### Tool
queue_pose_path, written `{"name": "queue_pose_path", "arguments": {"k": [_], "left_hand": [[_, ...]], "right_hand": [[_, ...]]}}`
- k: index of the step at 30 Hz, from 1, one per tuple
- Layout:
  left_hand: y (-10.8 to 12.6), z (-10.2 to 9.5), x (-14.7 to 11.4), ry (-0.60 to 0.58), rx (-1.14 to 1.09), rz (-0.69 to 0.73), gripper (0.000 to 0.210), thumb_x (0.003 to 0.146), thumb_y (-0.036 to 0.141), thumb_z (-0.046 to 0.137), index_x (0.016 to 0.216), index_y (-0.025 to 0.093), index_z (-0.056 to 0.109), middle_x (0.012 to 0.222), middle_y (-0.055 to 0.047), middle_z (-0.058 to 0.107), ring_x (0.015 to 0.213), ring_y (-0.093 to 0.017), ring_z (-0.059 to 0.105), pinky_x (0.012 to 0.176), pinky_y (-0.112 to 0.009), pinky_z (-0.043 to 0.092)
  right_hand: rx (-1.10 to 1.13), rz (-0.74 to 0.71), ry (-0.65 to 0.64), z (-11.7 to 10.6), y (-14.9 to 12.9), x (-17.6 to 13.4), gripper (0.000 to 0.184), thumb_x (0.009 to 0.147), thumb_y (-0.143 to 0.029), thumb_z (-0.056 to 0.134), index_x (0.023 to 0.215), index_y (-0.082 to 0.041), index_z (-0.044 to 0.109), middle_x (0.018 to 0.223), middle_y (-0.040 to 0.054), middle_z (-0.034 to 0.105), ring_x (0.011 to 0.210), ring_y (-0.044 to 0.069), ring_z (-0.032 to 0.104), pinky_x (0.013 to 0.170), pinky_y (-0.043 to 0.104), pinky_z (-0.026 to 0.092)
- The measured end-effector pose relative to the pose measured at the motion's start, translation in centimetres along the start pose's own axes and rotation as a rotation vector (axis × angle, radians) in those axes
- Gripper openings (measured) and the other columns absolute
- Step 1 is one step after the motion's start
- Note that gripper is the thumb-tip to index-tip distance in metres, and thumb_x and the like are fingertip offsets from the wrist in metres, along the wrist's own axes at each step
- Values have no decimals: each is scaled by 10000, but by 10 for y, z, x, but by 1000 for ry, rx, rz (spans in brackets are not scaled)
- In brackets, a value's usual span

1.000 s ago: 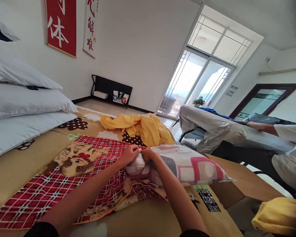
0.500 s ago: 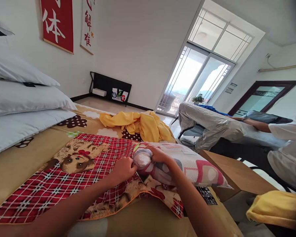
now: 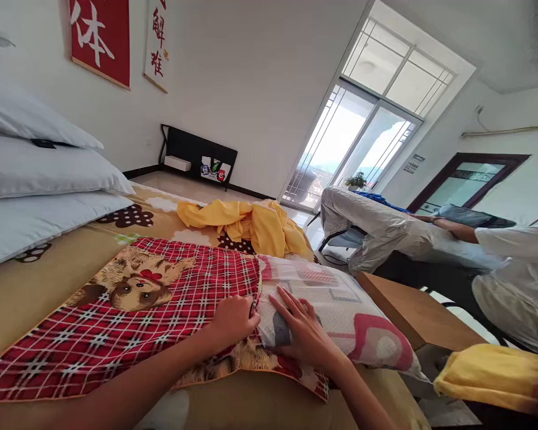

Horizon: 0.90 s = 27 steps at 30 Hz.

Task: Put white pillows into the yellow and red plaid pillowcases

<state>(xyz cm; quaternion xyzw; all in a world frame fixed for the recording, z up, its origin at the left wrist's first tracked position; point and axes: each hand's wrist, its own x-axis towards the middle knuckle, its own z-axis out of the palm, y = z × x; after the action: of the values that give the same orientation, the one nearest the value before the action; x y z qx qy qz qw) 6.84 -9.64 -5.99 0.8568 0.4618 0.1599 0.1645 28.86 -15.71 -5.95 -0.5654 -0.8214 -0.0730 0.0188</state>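
A pillow (image 3: pixel 323 292) in a white cover with pink and grey patches lies across the right end of a red plaid cloth (image 3: pixel 179 298) printed with a teddy bear. At the pillow's left end, my left hand (image 3: pixel 237 319) is closed in a fist on its edge; the fingertips are hidden. My right hand (image 3: pixel 302 328) lies on top of the pillow with its fingers spread, pressing on the cover beside the left hand. Part of the plaid cloth passes beneath the pillow and shows along its near side.
Beyond the plaid cloth lies a crumpled yellow cloth (image 3: pixel 255 224). White pillows (image 3: pixel 45 173) are stacked at the left. A cardboard box (image 3: pixel 412 310) and yellow bundle (image 3: pixel 488 376) stand at the right. Another person's arm (image 3: pixel 457 230) rests over a plastic-covered table (image 3: pixel 385 230).
My right hand has gone from gripping the pillow's bunched left end to lying spread on its top. That end now looks flat and smoothed out. My left fist stays at the edge.
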Motion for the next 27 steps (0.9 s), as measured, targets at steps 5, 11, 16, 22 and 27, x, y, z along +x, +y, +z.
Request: {"name": "queue_pose_path", "arguments": {"k": [5, 11, 16, 22, 27], "left_hand": [[15, 1, -12, -34, 121, 118, 286, 861, 348, 455, 828, 169, 675, 824, -113, 717, 807, -271, 681, 704, -360, 495], [39, 0, 1, 63, 132, 202, 281, 894, 268, 409, 872, 142, 659, 817, -109, 714, 761, -247, 680, 671, -340, 491], [35, -23, 18, 189, 95, 132, 284, 922, 248, 367, 900, 152, 633, 825, -91, 702, 777, -226, 671, 680, -321, 475], [54, -23, 8, 134, 0, 208, 306, 943, 242, 334, 883, 157, 622, 862, -79, 696, 793, -212, 654, 685, -315, 466], [55, -8, -5, 3, -25, 287, 233, 900, 238, 406, 862, 150, 618, 883, -80, 702, 797, -216, 656, 708, -320, 479]], "right_hand": [[-77, 65, 244, 30, 49, -42, 763, 742, -258, 583, 1469, -244, 352, 1403, 117, 491, 1257, 278, 461, 1024, 426, 300], [-48, -185, 479, 11, 42, 0, 329, 841, -166, 527, 1148, -199, 640, 953, 62, 678, 865, 204, 564, 778, 334, 394], [42, -283, 495, -14, 2, 16, 216, 924, -232, 451, 839, -163, 638, 792, 52, 634, 748, 177, 512, 684, 319, 364], [85, -318, 639, 14, -25, 28, 341, 916, -180, 382, 629, -194, 567, 628, 41, 562, 637, 169, 466, 593, 308, 357], [156, -248, 692, 39, -40, 20, 373, 918, -168, 344, 635, -208, 584, 602, 42, 579, 571, 166, 484, 568, 308, 416]]}}
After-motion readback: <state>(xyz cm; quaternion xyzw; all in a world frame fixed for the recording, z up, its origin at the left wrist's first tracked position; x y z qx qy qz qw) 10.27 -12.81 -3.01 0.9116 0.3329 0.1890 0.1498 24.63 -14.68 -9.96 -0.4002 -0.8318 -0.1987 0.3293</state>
